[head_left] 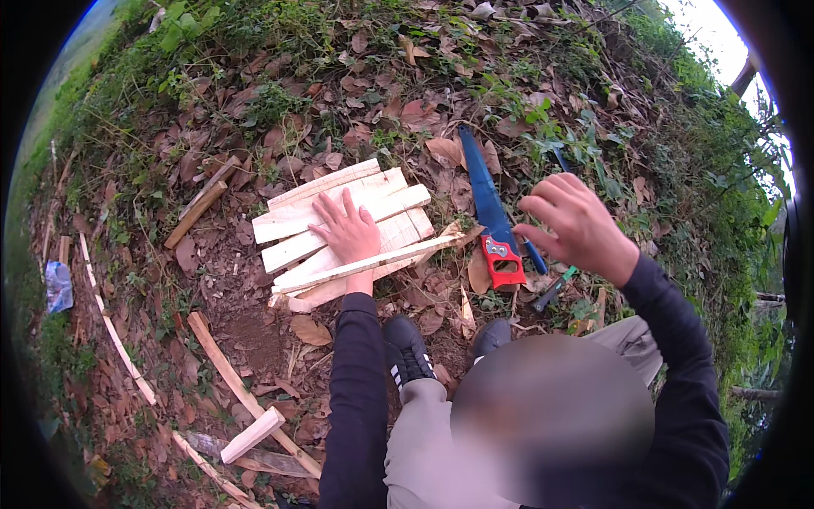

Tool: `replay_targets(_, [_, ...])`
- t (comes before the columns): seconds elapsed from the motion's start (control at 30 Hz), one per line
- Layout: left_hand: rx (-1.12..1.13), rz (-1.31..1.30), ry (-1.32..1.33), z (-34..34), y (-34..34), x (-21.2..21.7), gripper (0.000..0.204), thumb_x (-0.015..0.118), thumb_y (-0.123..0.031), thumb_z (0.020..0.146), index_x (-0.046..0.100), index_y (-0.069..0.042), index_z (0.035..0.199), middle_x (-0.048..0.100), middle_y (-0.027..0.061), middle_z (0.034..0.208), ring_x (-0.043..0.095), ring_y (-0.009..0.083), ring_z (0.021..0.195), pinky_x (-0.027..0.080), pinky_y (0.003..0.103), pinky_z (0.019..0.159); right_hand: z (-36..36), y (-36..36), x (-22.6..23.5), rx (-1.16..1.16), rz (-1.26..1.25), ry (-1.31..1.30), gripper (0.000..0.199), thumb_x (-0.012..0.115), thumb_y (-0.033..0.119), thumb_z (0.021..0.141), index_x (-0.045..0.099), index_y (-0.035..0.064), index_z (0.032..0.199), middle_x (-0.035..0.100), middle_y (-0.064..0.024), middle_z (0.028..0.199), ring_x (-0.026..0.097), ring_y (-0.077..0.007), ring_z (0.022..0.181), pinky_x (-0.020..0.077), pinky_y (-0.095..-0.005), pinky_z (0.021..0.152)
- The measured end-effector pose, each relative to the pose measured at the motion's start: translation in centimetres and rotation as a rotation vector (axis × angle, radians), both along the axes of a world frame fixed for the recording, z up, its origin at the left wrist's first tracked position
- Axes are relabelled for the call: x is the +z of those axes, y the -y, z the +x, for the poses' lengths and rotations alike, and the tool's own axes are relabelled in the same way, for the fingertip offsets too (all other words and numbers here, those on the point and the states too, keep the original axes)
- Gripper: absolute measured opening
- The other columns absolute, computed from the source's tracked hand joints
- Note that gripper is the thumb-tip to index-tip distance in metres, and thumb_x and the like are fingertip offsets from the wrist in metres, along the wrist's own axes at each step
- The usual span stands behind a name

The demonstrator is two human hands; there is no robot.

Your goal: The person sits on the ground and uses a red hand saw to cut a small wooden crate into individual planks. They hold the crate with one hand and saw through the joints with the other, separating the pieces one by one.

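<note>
1. On a leaf-strewn slope of bare earth [246,335], dry brown leaves and green weeds, a person crouches over a slatted wood panel [339,222], the landmark of the scene: pale, rough-sawn boards laid side by side with a thin batten [373,260] running aslant across their near edge.

2. Pressed flat on the panel's middle boards is the left hand [349,231], fingers spread, gripping nothing; its dark sleeve runs back toward the person's knees.

3. Right of the panel, raised in the air, the right hand [578,225] is loosely curled and holds nothing; it hovers just above a handsaw [489,208] with a blue blade and red handle, lying on the leaves with its handle toward the person.

4. By appearance the step in hand is steadying the panel while the free hand goes for a tool; the next move would call for a firm grip on the saw's handle while the panel stays pinned on the uneven, soft ground.

5. Below the panel, a long split strip of wood [242,390] lies aslant in the dirt, with a short squared offcut [252,435] beside its lower end.

6. Left of the panel, a weathered brown stick [197,212] rests among the leaves.

7. Right of the saw's handle, a small green-handled tool [555,288] lies half hidden; its kind cannot be told.

8. Just below the panel, black shoes [407,348] stand planted on the leaves.
</note>
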State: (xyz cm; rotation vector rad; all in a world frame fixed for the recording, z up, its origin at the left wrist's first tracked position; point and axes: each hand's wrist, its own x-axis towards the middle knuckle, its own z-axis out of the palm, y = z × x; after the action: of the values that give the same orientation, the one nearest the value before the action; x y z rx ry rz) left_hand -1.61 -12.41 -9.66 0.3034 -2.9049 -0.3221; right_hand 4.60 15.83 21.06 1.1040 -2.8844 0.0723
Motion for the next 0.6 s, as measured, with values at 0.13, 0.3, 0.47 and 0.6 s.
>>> replay_targets(0.13, [-0.006,-0.030,0.011,-0.2,0.1,-0.6,0.059,0.045,-0.035,0.101,0.036,-0.014,0.155,0.018,0.0260,0.165,0.013,0.0451,0.153,0.012,0.070,0.118,0.2,-9.0,-1.8,-0.365,-0.186,0.572,0.027,0.070,0.021,0.095,0.065,-0.0007,0.080,0.063,-0.0104,0.067,0.062,-0.0237,0.060,0.0503,-0.0357,0.058])
replay_targets(0.3, [-0.041,-0.026,-0.017,-0.2,-0.4,-1.3,0.058,0.046,-0.034,0.101,0.035,-0.014,0.155,0.017,0.0269,0.165,0.012,0.0459,0.153,0.012,0.071,0.117,7.0,-8.8,-16.0,-0.333,-0.294,0.633,0.021,0.069,0.019,0.091,0.065,-0.0002,0.084,0.065,-0.0170,0.076,0.067,-0.0336,0.073,0.0523,-0.0415,0.068])
replay_targets(0.47, [-0.050,-0.073,-0.013,0.4,0.3,-0.8,0.057,0.046,-0.033,0.102,0.034,-0.014,0.154,0.020,0.0283,0.163,0.015,0.0478,0.152,0.015,0.072,0.115,10.0,-4.7,-27.3,-0.082,-0.023,0.254,0.020,0.069,0.021,0.088,0.059,0.0046,0.085,0.059,-0.0124,0.083,0.060,-0.0317,0.080,0.0470,-0.0435,0.075])
replay_targets(0.6, [-0.053,-0.088,-0.029,0.1,0.4,-0.5,0.057,0.048,-0.034,0.102,0.035,-0.016,0.154,0.024,0.0280,0.162,0.020,0.0482,0.150,0.018,0.071,0.114,7.3,-3.2,-28.2,-0.220,-0.273,0.223,0.019,0.068,0.019,0.090,0.057,0.0047,0.082,0.058,-0.0116,0.079,0.060,-0.0313,0.078,0.0468,-0.0429,0.073])
